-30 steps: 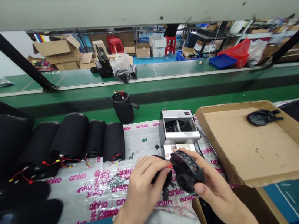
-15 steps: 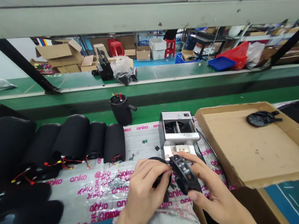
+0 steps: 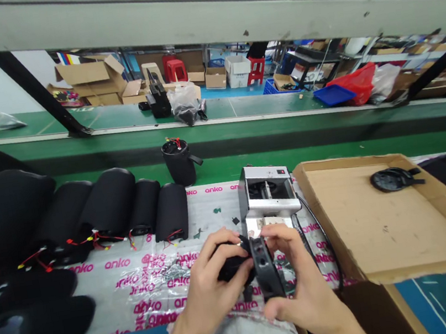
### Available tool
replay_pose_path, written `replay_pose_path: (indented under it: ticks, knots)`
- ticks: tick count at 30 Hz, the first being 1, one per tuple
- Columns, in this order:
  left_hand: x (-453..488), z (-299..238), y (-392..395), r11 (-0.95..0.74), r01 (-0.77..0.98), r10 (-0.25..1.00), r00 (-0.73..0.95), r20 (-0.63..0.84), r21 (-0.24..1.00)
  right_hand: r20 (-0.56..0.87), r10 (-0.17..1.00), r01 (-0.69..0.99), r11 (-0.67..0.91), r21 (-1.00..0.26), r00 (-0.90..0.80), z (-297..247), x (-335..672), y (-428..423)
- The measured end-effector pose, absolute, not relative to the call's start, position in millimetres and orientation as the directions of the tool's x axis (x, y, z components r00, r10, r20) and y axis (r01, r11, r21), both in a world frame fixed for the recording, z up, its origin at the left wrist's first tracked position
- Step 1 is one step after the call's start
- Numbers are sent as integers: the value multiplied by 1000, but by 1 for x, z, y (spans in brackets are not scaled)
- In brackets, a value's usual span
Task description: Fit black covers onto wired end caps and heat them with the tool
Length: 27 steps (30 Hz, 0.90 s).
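Observation:
My left hand (image 3: 218,286) grips a black foam-wrapped cylinder (image 3: 232,269) from above, with most of it hidden by my fingers. My right hand (image 3: 297,284) holds a black plastic end cap (image 3: 267,269), which stands edge-on right against the cylinder's end. Both hands are low over a clear plastic sheet printed with pink "anko" lettering (image 3: 141,291). Just behind my right fingers is a silver bench machine (image 3: 266,191).
A row of similar black cylinders (image 3: 171,212) with red wires lies at left. An upright one (image 3: 178,163) stands behind them. A cardboard tray (image 3: 382,221) at right holds a black cap (image 3: 396,179). A green conveyor (image 3: 223,169) runs behind.
My right hand has turned the cap edge-on and brought it left, against the cylinder's end. My left hand has closed further around the cylinder. The view has shifted slightly.

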<state>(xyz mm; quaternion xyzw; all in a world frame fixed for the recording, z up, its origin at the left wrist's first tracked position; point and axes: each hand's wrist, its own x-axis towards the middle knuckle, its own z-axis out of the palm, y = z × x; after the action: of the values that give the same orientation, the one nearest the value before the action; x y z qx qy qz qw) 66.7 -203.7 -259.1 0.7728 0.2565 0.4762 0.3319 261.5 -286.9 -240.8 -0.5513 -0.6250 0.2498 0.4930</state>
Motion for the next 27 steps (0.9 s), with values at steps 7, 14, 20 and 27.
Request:
replay_pose_path:
  ticks: [7, 14, 20, 27]
  knots:
    - [51, -282, -221, -182, -310, 903, 323, 283, 933, 399, 899, 716, 156, -681, 183, -233, 210, -269]
    - [52, -282, -221, -112, -101, 894, 424, 145, 988, 184, 963, 365, 101, -925, 198, -251, 192, -290]
    - [60, -267, -197, -76, -39, 887, 453, 86, 996, 77, 971, 89, 58, -994, 225, -280, 200, -307]
    - [56, -282, -217, 32, -188, 921, 387, 44, 982, 101, 970, -99, 125, -987, 221, -295, 202, -303]
